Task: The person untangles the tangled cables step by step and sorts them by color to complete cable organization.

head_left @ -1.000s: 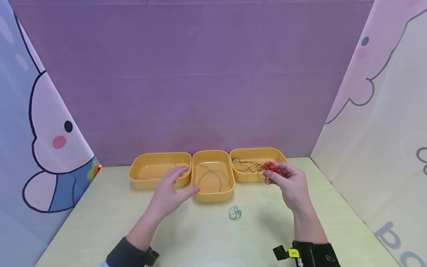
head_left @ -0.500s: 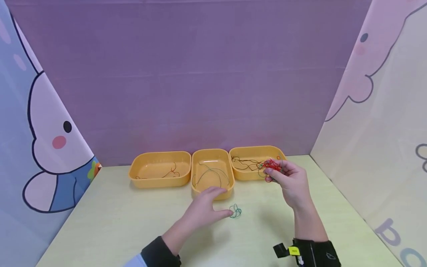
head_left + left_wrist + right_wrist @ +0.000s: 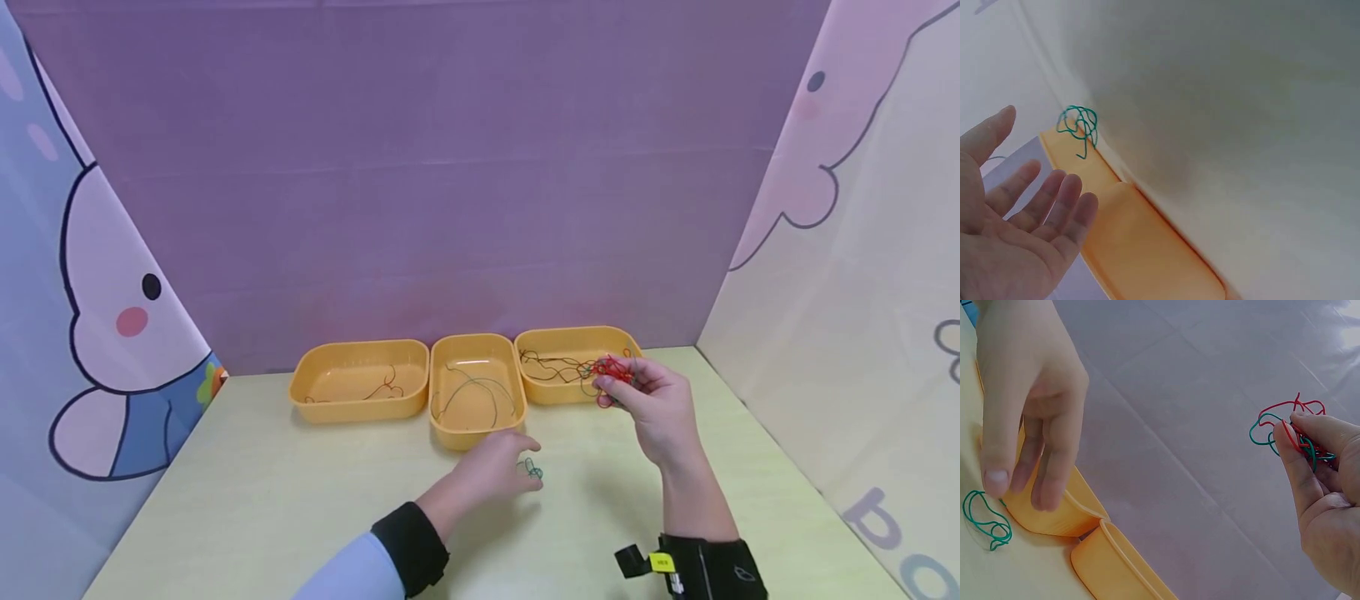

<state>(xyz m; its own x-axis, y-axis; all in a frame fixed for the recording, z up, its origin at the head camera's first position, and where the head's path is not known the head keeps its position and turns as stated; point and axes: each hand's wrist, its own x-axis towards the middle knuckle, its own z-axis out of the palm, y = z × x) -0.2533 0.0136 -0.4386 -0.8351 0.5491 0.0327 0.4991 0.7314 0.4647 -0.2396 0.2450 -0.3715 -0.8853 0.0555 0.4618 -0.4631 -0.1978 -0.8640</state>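
Observation:
My left hand (image 3: 491, 468) reaches over the table just in front of the middle tray, thumb and fingers apart around a small looped bundle of green wire (image 3: 534, 470). In the left wrist view its fingers are spread and hold nothing, and the green bundle shows beyond the fingertips. Farther right, my right hand (image 3: 663, 408) pinches a tangle of red and green wires (image 3: 1300, 442) between thumb and fingers. Raised in front of the right tray, this tangle overlaps the dark wires in that tray in the head view.
Three yellow trays stand side by side at the back: the left tray (image 3: 360, 413) with a few brownish wires, the middle tray (image 3: 480, 441) with pale green ones, the right tray (image 3: 547, 395) with dark wires. A purple wall (image 3: 480, 167) rises behind them.
My left hand has moved from over the left and middle trays, right and toward me, to the green wire bundle on the table. The right hand stays nearly still with its tangle.

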